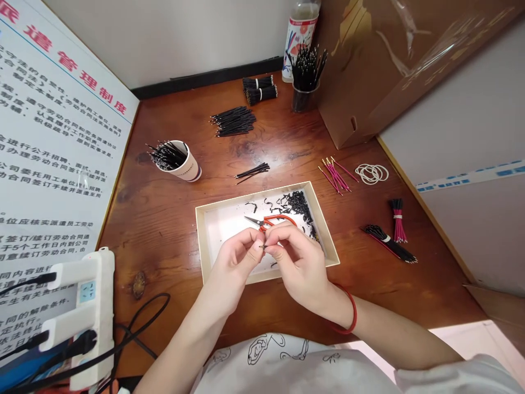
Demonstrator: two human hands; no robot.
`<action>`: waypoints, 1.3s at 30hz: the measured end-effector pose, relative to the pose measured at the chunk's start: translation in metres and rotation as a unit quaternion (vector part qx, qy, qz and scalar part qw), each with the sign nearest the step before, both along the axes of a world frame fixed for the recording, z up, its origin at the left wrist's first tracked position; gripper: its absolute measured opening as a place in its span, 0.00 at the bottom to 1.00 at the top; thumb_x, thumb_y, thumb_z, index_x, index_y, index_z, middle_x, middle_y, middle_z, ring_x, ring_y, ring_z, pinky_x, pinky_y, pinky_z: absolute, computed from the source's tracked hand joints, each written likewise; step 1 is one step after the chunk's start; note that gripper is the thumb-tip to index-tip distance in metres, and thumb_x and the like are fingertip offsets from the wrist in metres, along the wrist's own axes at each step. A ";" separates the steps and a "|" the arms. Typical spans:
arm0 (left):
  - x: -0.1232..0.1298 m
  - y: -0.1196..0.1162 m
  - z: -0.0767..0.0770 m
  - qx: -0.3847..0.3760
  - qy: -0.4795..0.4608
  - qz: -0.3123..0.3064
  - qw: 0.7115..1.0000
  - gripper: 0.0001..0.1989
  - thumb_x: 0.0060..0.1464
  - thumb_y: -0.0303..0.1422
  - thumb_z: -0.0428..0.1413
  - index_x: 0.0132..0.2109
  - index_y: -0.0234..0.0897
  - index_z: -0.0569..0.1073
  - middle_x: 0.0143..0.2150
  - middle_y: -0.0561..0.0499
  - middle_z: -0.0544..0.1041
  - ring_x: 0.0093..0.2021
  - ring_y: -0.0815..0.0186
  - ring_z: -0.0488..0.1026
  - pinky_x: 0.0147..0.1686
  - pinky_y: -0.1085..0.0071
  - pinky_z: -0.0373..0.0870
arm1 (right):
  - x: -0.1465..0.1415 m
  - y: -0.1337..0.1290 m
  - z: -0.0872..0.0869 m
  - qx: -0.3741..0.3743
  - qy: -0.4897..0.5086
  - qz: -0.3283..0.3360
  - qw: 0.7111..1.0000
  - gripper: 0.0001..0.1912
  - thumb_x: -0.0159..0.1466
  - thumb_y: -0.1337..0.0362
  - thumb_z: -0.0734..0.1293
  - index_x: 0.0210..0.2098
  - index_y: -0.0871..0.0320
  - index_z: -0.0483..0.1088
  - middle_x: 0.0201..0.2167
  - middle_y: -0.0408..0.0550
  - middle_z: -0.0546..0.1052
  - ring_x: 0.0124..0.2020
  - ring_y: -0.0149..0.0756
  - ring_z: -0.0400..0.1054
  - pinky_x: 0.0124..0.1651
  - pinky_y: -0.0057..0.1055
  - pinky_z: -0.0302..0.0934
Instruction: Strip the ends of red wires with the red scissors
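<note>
My left hand (pixel 238 253) and my right hand (pixel 301 261) meet over a shallow white box, thumbs and forefingers pinched together. Between the fingertips shows the tip of a thin black wire (pixel 263 247); most of it is hidden by the fingers. Under the hands, the box (pixel 199 235) holds a pair of orange-handled scissors (pixel 262 221) with open blades. Black scraps (pixel 301 208) are heaped in the box's far right corner. Just beyond the box lies a small group of black wires (pixel 253 172).
Black wires fill a paper cup (pixel 189 167) at left and a clear cup (pixel 303 99) at back. A pile (pixel 234 121) and tied bundles (pixel 260 94) lie behind. Pink wires (pixel 337 175) and rubber bands (pixel 372 174) lie right. A power strip (pixel 95 306) stands near left.
</note>
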State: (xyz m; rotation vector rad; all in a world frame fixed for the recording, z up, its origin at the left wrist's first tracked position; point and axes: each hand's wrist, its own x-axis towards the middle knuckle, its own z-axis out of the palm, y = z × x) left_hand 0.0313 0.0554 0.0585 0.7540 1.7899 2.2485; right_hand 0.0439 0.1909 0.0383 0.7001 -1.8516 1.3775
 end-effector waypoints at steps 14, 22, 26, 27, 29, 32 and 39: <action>-0.022 -0.010 -0.009 0.001 0.271 0.119 0.955 0.06 0.56 0.30 0.62 0.41 0.44 0.82 0.41 0.49 0.79 0.42 0.64 0.74 0.42 0.69 0.71 | -0.015 0.005 0.017 -0.222 -0.316 0.246 0.889 0.26 0.48 0.50 0.79 0.28 0.55 0.60 0.24 0.37 0.71 0.26 0.26 0.67 0.31 0.26 0.62; -0.023 -0.010 -0.012 0.044 0.229 0.210 0.950 0.04 0.59 0.31 0.59 0.35 0.37 0.77 0.31 0.50 0.80 0.35 0.66 0.78 0.37 0.71 0.76 | -0.020 0.024 0.022 0.132 -0.123 -0.050 0.982 0.10 0.68 0.59 0.65 0.32 0.57 0.67 0.32 0.46 0.73 0.33 0.35 0.69 0.38 0.33 0.64; -0.030 -0.012 -0.015 0.070 0.202 0.259 0.942 0.05 0.58 0.33 0.59 0.37 0.35 0.74 0.28 0.53 0.78 0.24 0.71 0.75 0.25 0.76 0.74 | -0.029 0.033 0.016 0.399 -0.104 -0.233 0.881 0.06 0.60 0.70 0.71 0.33 0.61 0.69 0.34 0.53 0.74 0.36 0.45 0.70 0.39 0.40 0.67; -0.031 -0.011 -0.016 0.074 0.198 0.263 0.942 0.05 0.58 0.32 0.59 0.37 0.35 0.74 0.28 0.53 0.79 0.24 0.71 0.75 0.23 0.76 0.74 | -0.031 0.033 0.014 0.434 -0.106 -0.249 0.859 0.07 0.59 0.71 0.72 0.34 0.62 0.69 0.35 0.55 0.74 0.36 0.47 0.71 0.40 0.42 0.67; -0.033 -0.010 -0.019 0.074 0.193 0.272 0.940 0.03 0.57 0.31 0.60 0.38 0.35 0.74 0.29 0.52 0.79 0.26 0.70 0.77 0.24 0.76 0.77 | -0.034 0.032 0.012 0.465 -0.109 -0.259 0.839 0.06 0.59 0.72 0.71 0.34 0.62 0.68 0.36 0.57 0.74 0.38 0.49 0.71 0.42 0.44 0.68; -0.033 -0.008 -0.022 0.066 0.188 0.291 0.936 0.03 0.54 0.28 0.61 0.38 0.35 0.76 0.30 0.53 0.80 0.30 0.69 0.80 0.30 0.75 0.80 | -0.033 0.030 0.016 0.421 -0.151 -0.234 0.863 0.05 0.62 0.71 0.67 0.33 0.60 0.65 0.35 0.56 0.74 0.37 0.48 0.72 0.42 0.44 0.67; -0.032 -0.008 -0.018 0.095 0.156 0.285 0.941 0.04 0.50 0.24 0.63 0.36 0.34 0.78 0.28 0.54 0.82 0.28 0.69 0.81 0.30 0.78 0.81 | -0.009 0.023 0.027 0.086 -0.242 0.068 0.964 0.11 0.62 0.63 0.68 0.37 0.54 0.60 0.30 0.41 0.68 0.31 0.31 0.64 0.37 0.30 0.63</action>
